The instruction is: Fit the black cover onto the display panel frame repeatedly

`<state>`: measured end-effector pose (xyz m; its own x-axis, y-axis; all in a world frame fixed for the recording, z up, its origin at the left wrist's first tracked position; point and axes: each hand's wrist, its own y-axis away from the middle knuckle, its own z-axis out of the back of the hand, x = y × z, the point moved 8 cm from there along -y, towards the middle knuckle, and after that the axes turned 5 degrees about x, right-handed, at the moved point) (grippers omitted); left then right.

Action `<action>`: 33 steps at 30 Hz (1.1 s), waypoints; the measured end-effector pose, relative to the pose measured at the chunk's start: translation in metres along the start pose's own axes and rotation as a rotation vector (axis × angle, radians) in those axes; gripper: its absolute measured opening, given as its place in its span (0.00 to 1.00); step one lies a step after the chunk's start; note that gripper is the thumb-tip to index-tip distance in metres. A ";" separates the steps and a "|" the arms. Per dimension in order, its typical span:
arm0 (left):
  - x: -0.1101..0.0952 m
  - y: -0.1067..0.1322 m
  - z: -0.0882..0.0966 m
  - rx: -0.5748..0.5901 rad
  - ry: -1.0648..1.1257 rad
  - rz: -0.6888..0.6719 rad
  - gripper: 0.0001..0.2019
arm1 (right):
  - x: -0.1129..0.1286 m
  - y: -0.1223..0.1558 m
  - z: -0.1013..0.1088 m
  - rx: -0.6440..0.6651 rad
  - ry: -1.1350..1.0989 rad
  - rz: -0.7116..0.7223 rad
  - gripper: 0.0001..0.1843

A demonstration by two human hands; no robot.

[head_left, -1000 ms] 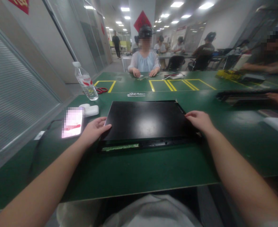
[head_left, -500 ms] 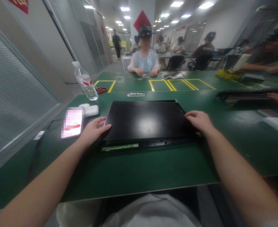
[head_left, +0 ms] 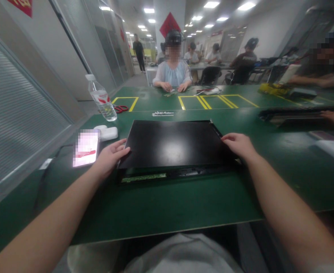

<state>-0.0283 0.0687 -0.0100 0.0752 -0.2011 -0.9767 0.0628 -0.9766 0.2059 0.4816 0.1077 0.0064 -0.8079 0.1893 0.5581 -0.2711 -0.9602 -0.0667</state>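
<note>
On the green table [head_left: 161,204], a black display panel [head_left: 172,144] lies between your hands.
It sits right before you (circuit strip along its near edge). Your left hand [head_left: 108,159] is half open, fingertips against the left edge; whether it grips cannot be told. Your right hand [head_left: 237,146] rests open on the right edge. A lit phone [head_left: 85,148] lies beside your left hand.

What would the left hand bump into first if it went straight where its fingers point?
The black panel; the left hand seems to touch its left edge, fingers pointing across it.
</note>
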 end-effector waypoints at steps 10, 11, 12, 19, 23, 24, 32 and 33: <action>-0.002 0.000 -0.001 0.025 0.001 -0.020 0.26 | 0.000 0.000 0.000 0.010 -0.015 -0.014 0.11; -0.002 0.000 -0.001 0.024 0.000 -0.027 0.26 | 0.000 0.000 -0.001 0.011 -0.016 -0.017 0.11; -0.002 0.000 -0.001 0.022 -0.001 -0.035 0.26 | -0.001 0.000 -0.001 0.011 -0.017 -0.018 0.11; -0.007 0.002 -0.001 -0.006 -0.029 -0.106 0.25 | -0.002 -0.001 -0.002 0.016 -0.014 -0.013 0.12; -0.004 -0.002 0.005 -0.008 -0.063 -0.122 0.27 | -0.003 -0.003 -0.002 0.013 -0.003 0.011 0.12; -0.002 -0.003 0.007 -0.004 -0.063 -0.123 0.28 | -0.003 -0.003 -0.003 0.013 -0.002 0.015 0.12; -0.001 -0.009 0.013 0.005 -0.170 -0.175 0.31 | -0.003 -0.003 -0.002 0.021 -0.009 -0.003 0.12; -0.002 -0.008 0.013 0.001 -0.187 -0.178 0.31 | -0.003 -0.002 -0.002 0.022 -0.009 -0.007 0.12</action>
<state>-0.0413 0.0755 -0.0104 -0.1224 -0.0371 -0.9918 0.0580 -0.9979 0.0302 0.4833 0.1097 0.0030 -0.8014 0.1944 0.5656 -0.2652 -0.9631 -0.0448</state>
